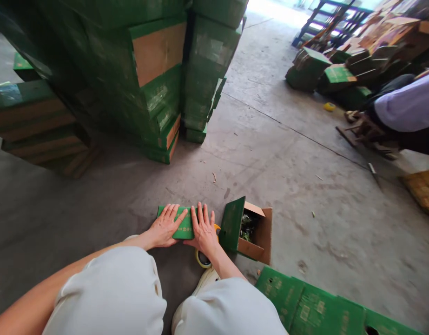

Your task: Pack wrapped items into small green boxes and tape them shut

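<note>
A green cardboard box (183, 228) with pale printing lies on the floor in front of my knees. Flat on its left part rests my left hand (167, 226), fingers stretched out. My right hand (204, 232) presses on its right end with the fingers spread. Partly behind my right hand is a tape dispenser (202, 260) with an orange part and a roll. Just to the right stands an open green carton (233, 226), its flaps raised. Dark and green contents that I cannot make out show inside it.
Flattened green cardboard (305, 304) lies at the lower right. Tall stacks of green cartons (161, 97) rise ahead, with more cartons (36, 121) at the left. A seated person (405, 107) is at the right, near a pile of boxes (339, 74) and a woven basket (423, 188).
</note>
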The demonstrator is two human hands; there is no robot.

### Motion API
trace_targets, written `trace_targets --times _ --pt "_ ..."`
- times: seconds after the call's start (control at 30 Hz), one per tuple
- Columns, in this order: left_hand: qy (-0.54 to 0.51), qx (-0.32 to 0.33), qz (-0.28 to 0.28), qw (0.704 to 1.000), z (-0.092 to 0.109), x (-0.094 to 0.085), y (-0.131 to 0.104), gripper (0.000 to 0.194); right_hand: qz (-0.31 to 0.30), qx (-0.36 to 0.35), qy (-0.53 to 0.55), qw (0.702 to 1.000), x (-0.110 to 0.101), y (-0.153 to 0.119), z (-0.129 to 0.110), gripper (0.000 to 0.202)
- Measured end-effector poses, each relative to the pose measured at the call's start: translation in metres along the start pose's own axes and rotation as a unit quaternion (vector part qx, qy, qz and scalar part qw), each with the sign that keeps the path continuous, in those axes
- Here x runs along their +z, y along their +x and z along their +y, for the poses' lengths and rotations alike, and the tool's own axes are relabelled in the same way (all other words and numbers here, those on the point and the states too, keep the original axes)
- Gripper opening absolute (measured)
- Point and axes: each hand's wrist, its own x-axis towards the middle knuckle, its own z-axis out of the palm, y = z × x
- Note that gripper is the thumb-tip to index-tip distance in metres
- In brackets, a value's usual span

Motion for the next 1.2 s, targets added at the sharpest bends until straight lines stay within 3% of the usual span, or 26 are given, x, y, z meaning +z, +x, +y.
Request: trace_targets --times 0.07,0.23,0.33,0.47,0.63,0.7,0.8,0.9,1.0,1.07,1.13,1.2 --pt "-0.004 0.022 -0.002 1.0 -0.01 -0.001 -0.001 0.119 -0.007 -0.01 0.007 1.0 -0.005 0.003 0.003 0.136" --pt "-0.017 0.097 -0.01 0.995 -0.03 -0.01 -0.001 0.119 0.013 -0.025 0.027 0.999 -0.003 -0.005 -0.004 0.125" --pt "-0.001 0.101 0.003 0.995 -0.022 -0.008 -0.008 0.115 0.036 -0.013 0.041 0.998 0.004 -0.009 -0.009 0.118" --pt "0.043 0.072 0.035 0.996 -0.003 0.004 -0.021 0.093 0.054 -0.015 0.068 0.996 0.008 -0.006 -0.009 0.115" --pt "0.058 0.086 0.041 0.994 -0.004 0.008 -0.024 0.092 0.107 -0.014 0.144 0.984 0.009 -0.022 -0.006 0.097" --pt "0.055 0.086 0.048 0.994 -0.008 0.008 -0.024 0.092 0.153 0.039 0.213 0.964 0.017 -0.047 -0.005 0.072" --pt "0.048 0.094 0.061 0.993 -0.01 0.008 -0.023 0.09 0.198 0.191 0.307 0.911 0.038 -0.091 -0.004 0.043" --pt "0.046 0.099 0.067 0.992 -0.01 0.008 -0.023 0.09 0.108 0.317 0.349 0.875 0.059 -0.109 -0.006 0.034" --pt "0.049 0.1 0.065 0.992 -0.011 0.006 -0.021 0.09 -0.06 0.396 0.318 0.859 0.065 -0.091 -0.009 0.04" --pt "0.05 0.104 0.064 0.991 -0.012 0.004 -0.02 0.09 -0.13 0.419 0.285 0.852 0.063 -0.075 -0.009 0.047" --pt "0.048 0.105 0.065 0.991 -0.012 0.003 -0.02 0.09 -0.143 0.413 0.275 0.856 0.06 -0.071 -0.006 0.042" --pt "0.042 0.105 0.067 0.991 -0.013 0.003 -0.02 0.09 -0.113 0.397 0.267 0.871 0.062 -0.084 0.0 0.033"
